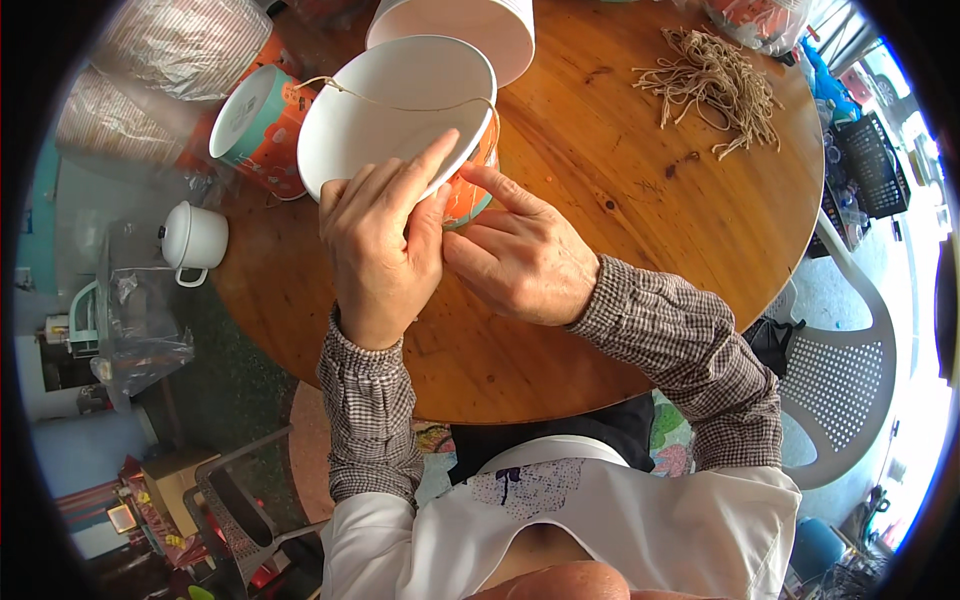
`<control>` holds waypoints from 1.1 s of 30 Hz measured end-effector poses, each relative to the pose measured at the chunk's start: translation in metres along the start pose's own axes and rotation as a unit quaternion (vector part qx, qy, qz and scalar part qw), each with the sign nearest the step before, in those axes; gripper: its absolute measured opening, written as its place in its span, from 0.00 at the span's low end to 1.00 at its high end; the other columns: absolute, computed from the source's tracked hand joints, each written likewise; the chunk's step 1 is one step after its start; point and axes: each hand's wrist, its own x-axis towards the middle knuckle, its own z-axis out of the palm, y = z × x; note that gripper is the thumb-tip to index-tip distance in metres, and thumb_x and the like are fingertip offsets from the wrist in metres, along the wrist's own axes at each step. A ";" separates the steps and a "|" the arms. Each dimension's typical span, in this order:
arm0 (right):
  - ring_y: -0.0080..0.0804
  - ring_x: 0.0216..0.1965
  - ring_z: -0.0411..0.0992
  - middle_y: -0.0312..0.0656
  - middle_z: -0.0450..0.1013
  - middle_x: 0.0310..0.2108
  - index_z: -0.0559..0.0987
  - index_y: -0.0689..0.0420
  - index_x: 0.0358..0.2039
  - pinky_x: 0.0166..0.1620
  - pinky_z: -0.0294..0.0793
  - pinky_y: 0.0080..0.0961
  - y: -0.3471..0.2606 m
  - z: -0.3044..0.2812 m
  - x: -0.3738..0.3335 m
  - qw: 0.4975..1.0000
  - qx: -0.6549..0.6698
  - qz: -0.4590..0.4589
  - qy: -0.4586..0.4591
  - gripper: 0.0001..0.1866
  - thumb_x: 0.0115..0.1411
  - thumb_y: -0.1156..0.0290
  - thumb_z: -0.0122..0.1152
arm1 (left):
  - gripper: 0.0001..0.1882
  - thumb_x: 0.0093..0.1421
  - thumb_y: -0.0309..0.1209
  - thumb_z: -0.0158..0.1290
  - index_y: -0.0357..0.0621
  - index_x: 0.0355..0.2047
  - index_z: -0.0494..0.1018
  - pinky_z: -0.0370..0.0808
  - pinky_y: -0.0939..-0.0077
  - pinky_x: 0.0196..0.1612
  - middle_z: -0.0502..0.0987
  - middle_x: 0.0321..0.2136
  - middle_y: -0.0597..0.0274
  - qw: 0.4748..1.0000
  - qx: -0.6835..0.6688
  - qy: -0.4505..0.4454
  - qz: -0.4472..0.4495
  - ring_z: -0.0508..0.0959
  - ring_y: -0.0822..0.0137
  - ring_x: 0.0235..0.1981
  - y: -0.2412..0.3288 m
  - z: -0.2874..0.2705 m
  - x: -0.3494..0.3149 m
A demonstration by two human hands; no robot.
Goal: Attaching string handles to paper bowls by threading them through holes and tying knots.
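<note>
A round paper bucket (pixel 375 120) with a white inside and an orange printed outside is tilted toward me over the table. A thin beige string (pixel 400 103) crosses its mouth from one side to the other. My left hand (pixel 385 225) grips the near rim, its fingers inside and its thumb outside. Against the orange wall on the right, my right hand (pixel 525 245) has its index fingertip just below the rim, near the string's right end. The other right fingers are curled, and whatever they may hold is hidden.
On the round wooden table (pixel 600 320), another orange bucket (pixel 262 130) lies at left and a white one (pixel 470 35) behind. A heap of cut strings (pixel 715 90) lies far right. Plastic-wrapped bucket stacks (pixel 180 50) stand far left, near a white lidded mug (pixel 200 240). A grey chair (pixel 840 380) stands right.
</note>
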 end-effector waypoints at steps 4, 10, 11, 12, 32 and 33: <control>0.29 0.24 0.74 0.35 0.65 0.15 0.68 0.58 0.24 0.63 0.62 0.46 -0.001 -0.001 0.000 1.000 -0.002 -0.012 -0.019 0.07 0.47 0.74 0.56 | 0.09 0.57 0.26 0.55 0.45 0.39 0.78 0.64 0.69 0.36 0.73 0.24 0.66 0.998 0.014 -0.055 -0.001 0.73 0.65 0.28 -0.002 -0.006 0.001; 0.30 0.23 0.73 0.35 0.66 0.15 0.70 0.57 0.25 0.59 0.67 0.43 -0.002 -0.007 0.000 1.000 0.022 -0.007 0.017 0.06 0.45 0.73 0.57 | 0.06 0.56 0.26 0.56 0.44 0.36 0.76 0.63 0.70 0.36 0.74 0.25 0.67 0.999 0.009 -0.032 -0.017 0.74 0.64 0.28 0.000 -0.003 -0.001; 0.31 0.23 0.73 0.35 0.67 0.17 0.71 0.56 0.26 0.54 0.70 0.42 -0.002 -0.009 0.000 0.998 0.048 0.019 0.028 0.06 0.47 0.75 0.58 | 0.05 0.56 0.26 0.56 0.44 0.34 0.76 0.63 0.69 0.36 0.75 0.25 0.67 1.000 0.007 -0.013 -0.017 0.74 0.64 0.29 0.000 -0.002 -0.001; 0.32 0.24 0.73 0.36 0.68 0.18 0.72 0.57 0.27 0.51 0.72 0.41 -0.001 -0.012 0.000 0.993 0.089 0.070 0.045 0.06 0.48 0.76 0.59 | 0.05 0.56 0.26 0.56 0.44 0.34 0.76 0.63 0.69 0.36 0.75 0.25 0.67 0.999 0.010 -0.026 -0.020 0.74 0.64 0.29 -0.001 -0.002 -0.001; 0.23 0.37 0.76 0.41 0.77 0.31 0.73 0.65 0.35 0.42 0.76 0.22 0.008 -0.002 -0.001 0.746 0.466 0.446 0.164 0.09 0.63 0.71 0.56 | 0.14 0.54 0.25 0.59 0.48 0.42 0.77 0.64 0.70 0.36 0.76 0.27 0.69 1.000 0.009 0.021 -0.014 0.76 0.68 0.29 0.001 0.004 -0.002; 0.23 0.37 0.76 0.41 0.77 0.31 0.73 0.65 0.35 0.42 0.76 0.22 0.008 -0.001 -0.002 0.747 0.459 0.448 0.172 0.09 0.63 0.71 0.56 | 0.14 0.54 0.25 0.59 0.48 0.42 0.77 0.64 0.70 0.36 0.76 0.27 0.69 1.000 0.006 0.010 -0.018 0.76 0.68 0.29 0.002 0.004 -0.003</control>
